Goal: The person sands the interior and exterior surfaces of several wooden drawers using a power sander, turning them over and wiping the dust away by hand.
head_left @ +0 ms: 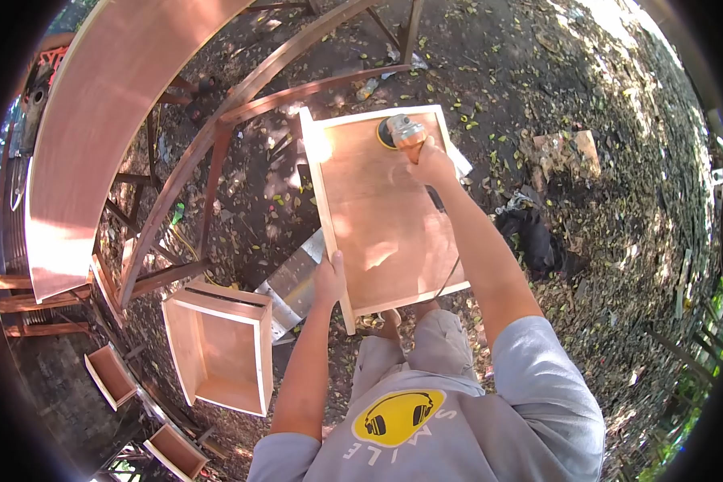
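Observation:
A wooden drawer point(381, 221) lies in front of me with its flat bottom panel facing up and a longer front board along its left side. My right hand point(434, 165) is wrapped round the body of an angle grinder point(408, 130). The grinder's round disc point(386, 135) rests on or just over the panel near its far right corner; exact contact is hard to tell. My left hand point(329, 277) grips the edge of the front board, low on the left side. What supports the drawer from below is mostly hidden.
Another drawer point(229, 353) stands at the lower left beside a metal sheet point(293, 281). Two smaller drawers point(111, 376) lie farther left. A curved wooden panel point(120, 120) and a wooden frame point(257, 84) fill the upper left. Dark cloth point(534, 241) lies on the leafy ground.

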### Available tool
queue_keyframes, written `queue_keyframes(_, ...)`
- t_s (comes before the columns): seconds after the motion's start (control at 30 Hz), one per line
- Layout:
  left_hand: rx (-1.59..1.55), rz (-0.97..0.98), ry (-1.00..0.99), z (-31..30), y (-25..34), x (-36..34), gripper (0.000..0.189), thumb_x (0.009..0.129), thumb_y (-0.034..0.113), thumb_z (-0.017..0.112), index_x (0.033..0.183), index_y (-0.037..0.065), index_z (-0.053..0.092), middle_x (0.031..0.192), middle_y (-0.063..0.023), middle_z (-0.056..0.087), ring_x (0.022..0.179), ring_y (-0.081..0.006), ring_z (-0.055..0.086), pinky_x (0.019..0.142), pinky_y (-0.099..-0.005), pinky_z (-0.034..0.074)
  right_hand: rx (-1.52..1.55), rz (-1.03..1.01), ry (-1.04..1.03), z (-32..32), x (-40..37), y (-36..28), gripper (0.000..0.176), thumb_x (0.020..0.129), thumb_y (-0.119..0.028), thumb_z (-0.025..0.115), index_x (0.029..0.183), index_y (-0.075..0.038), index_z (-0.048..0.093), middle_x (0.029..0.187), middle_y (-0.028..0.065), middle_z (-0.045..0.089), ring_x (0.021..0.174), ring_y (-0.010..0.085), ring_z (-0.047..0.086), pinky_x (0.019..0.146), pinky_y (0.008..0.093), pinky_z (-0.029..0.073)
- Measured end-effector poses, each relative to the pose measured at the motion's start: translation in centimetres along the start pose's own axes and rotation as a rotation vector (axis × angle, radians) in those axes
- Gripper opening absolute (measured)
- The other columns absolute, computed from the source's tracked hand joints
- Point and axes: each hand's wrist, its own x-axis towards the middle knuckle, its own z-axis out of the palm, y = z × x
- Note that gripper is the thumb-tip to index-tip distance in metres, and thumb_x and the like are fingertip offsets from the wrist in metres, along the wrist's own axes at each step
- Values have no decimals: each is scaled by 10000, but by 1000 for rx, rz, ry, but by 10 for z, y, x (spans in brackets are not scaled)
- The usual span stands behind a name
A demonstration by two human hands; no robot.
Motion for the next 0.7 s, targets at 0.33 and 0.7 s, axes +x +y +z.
queue_keyframes(0.33, 48, -210, -208, 2, -7, 9, 630, 983, 512, 415, 1313, -16, 512, 1048, -330, 641, 1026, -492, 606, 916, -523, 476, -19, -192, 51, -2, -53, 67, 438, 849, -176, 472, 1277, -188, 561, 1253, 132, 594, 1074, 361, 602, 821, 478, 516)
queue_keyframes(0.7, 81, -80, -56, 6, 1, 6, 668, 936, 445, 511, 1375, -48, 410, 1035, -312, 654, 984, -443, 644, 875, -506, 508, 106, 152, 123, 61, -216, 117, 718, 762, -263, 682, 1334, 33, 365, 1043, 307, 641, 964, 487, 625, 828, 534, 505)
